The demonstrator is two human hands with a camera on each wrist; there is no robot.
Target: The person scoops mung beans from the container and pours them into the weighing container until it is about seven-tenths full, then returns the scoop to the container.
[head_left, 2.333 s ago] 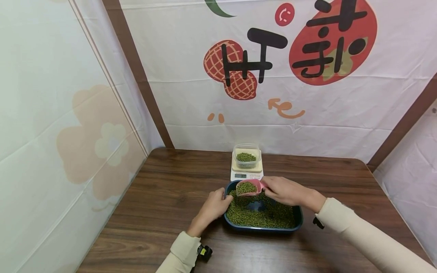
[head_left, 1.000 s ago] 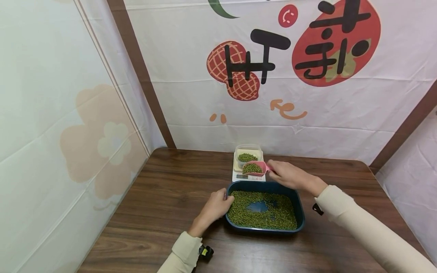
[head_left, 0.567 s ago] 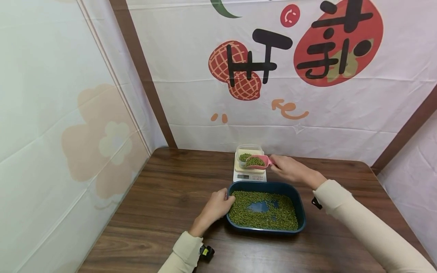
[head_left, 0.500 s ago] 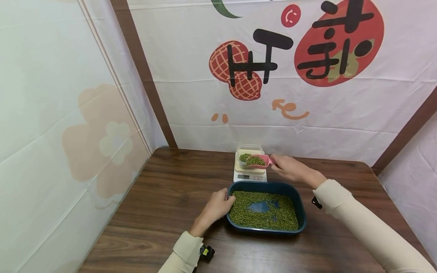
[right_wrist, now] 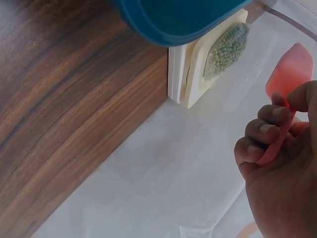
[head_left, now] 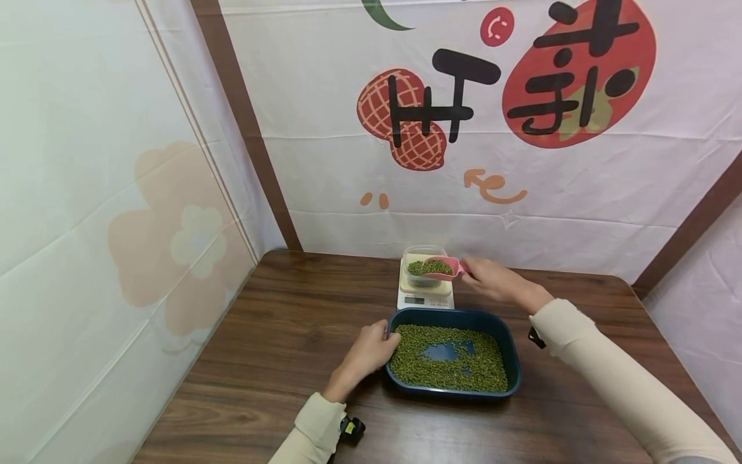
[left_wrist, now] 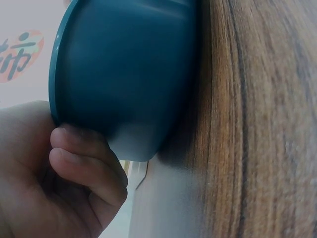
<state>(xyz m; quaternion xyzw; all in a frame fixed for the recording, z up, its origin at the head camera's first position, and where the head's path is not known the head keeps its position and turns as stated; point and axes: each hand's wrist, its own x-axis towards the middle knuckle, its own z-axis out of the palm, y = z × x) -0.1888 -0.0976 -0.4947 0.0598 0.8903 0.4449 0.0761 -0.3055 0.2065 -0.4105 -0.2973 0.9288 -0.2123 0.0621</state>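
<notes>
In the head view a pink scoop loaded with green mung beans hangs over a clear plastic container. My right hand grips its handle; the right wrist view shows the fingers curled round the pink handle. The container holds a small heap of mung beans and stands on a white kitchen scale. My left hand grips the left rim of a blue basin, its thumb inside. Mung beans cover most of the basin floor. In the left wrist view, curled fingers meet the basin's outer wall.
A dark wood table carries everything. The basin sits just in front of the scale. Behind the table hangs a white printed cloth, with another pale cloth wall on the left.
My right hand has lifted the full scoop out of the basin and carried it away from me, to above the container on the scale. The left hand has stayed on the basin's rim.
</notes>
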